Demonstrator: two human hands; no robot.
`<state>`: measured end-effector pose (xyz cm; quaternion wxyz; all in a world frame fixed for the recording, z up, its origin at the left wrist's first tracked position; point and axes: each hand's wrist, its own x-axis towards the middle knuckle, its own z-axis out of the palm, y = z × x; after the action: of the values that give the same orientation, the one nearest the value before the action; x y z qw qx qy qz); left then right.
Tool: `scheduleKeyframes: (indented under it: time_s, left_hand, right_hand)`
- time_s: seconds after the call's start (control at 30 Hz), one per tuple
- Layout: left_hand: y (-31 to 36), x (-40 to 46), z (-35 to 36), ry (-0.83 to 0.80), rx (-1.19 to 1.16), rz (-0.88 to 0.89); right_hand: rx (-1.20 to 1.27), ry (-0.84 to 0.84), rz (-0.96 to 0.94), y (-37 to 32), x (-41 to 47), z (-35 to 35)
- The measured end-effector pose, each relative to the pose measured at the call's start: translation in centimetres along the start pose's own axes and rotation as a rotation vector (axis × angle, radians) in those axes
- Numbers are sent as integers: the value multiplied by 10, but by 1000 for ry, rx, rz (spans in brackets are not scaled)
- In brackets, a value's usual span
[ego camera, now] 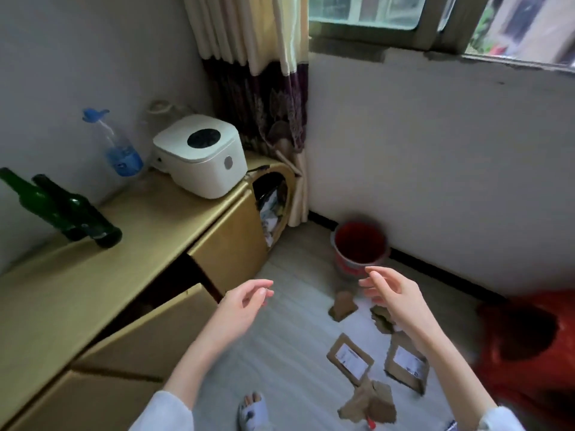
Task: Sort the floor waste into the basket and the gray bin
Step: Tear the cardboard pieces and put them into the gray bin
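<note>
Both the left hand (245, 301) and the right hand (390, 292) are hovering apart, fingers loose and holding nothing, probably readying to gather the torn brown cardboard scraps (350, 359) lying lower centre.

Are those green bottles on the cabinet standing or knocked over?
Standing. Both green bottles rest on their bases on the cabinet; their lean looks like wide-angle distortion.

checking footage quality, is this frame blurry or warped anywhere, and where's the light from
Head view: motion blur smears the green bottles, the red bucket and the red bag; the hands, left and right, are soft too. Wide-angle bending curves the cabinet edges. Soft daylight comes from the window; no glare.
</note>
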<state>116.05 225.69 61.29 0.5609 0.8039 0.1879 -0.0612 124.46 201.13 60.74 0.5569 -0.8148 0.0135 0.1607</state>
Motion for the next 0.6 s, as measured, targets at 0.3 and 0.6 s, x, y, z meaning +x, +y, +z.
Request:
scheduleKeyframes:
  time_s: [0.3,0.6]
  left_hand:
    - [14,141,8,-324,142,46]
    - [-11,265,129,-679,507,131]
  right_hand:
    - [124,262,226,11,40,15]
    - [143,370,385,106,141,-28]
